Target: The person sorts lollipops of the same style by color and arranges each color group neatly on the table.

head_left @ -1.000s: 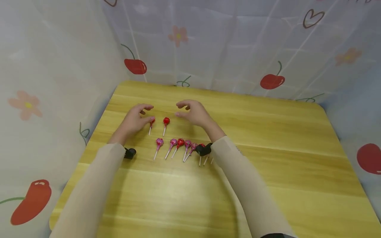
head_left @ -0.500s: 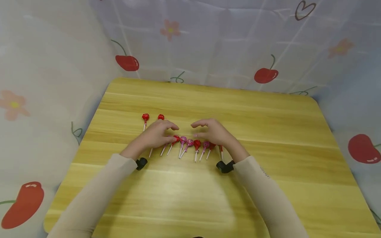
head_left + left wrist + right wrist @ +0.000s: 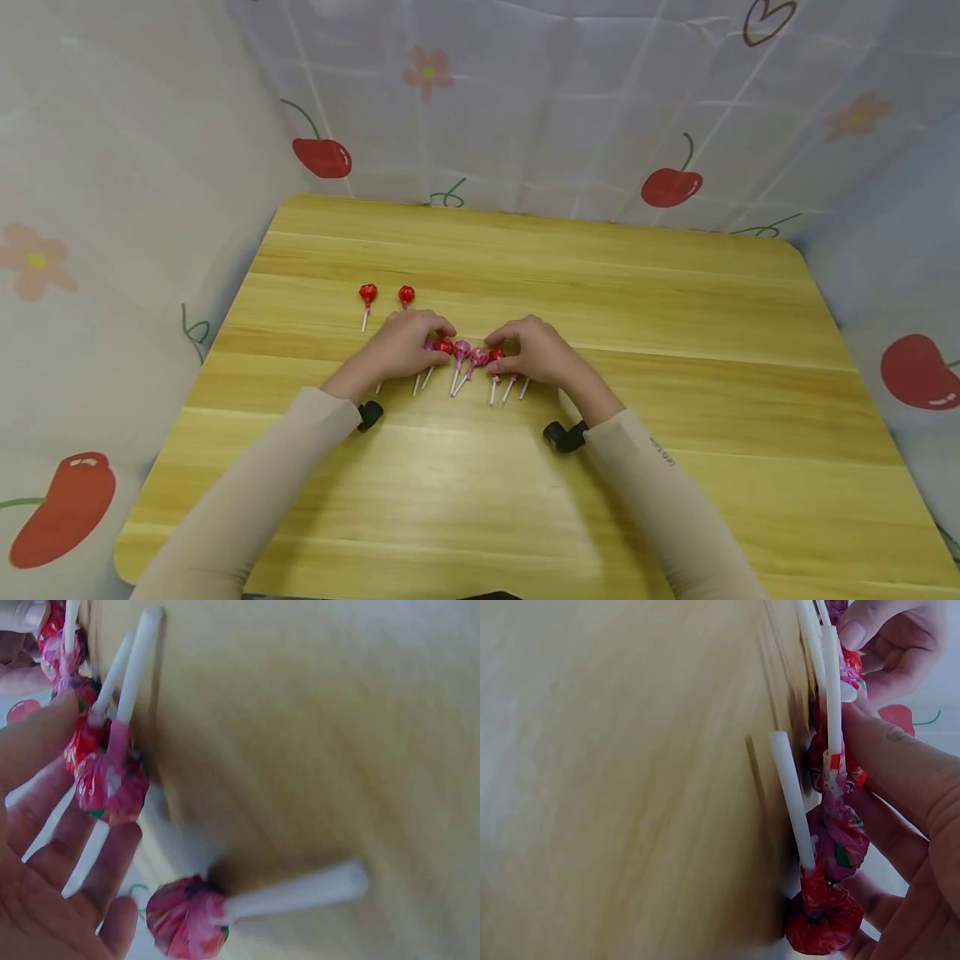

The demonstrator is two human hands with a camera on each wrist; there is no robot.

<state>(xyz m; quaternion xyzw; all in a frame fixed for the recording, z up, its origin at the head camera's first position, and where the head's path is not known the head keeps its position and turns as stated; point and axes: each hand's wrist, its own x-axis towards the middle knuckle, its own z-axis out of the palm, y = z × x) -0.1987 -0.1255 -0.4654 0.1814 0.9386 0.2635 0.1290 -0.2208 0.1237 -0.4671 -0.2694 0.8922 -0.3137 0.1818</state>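
Note:
Lollipops with red or pink-purple wrappers and white sticks lie in a row on the wooden table (image 3: 465, 500). Between my left hand's (image 3: 408, 343) thumb and index finger is a red lollipop (image 3: 444, 346); a pink lollipop (image 3: 112, 787) lies by the other fingers in the left wrist view. My right hand (image 3: 543, 354) holds the head of another red lollipop (image 3: 496, 357) between thumb and forefinger. Two pink lollipops, one upright (image 3: 461, 350) and one slanted (image 3: 478, 357), lie between the hands. In the right wrist view, a red lollipop (image 3: 823, 919) sits beside the right fingers.
Farther back on the left, two red lollipops lie apart from the row, one at the far left (image 3: 367, 293) and one just behind the left hand (image 3: 406, 295). A curtain (image 3: 525, 108) printed with cherries and flowers borders the table's back and sides.
Both hands came forward from beside the back lollipops to the row, the left hand moving right. Over the last half second they lowered and closed in on red lollipop heads.

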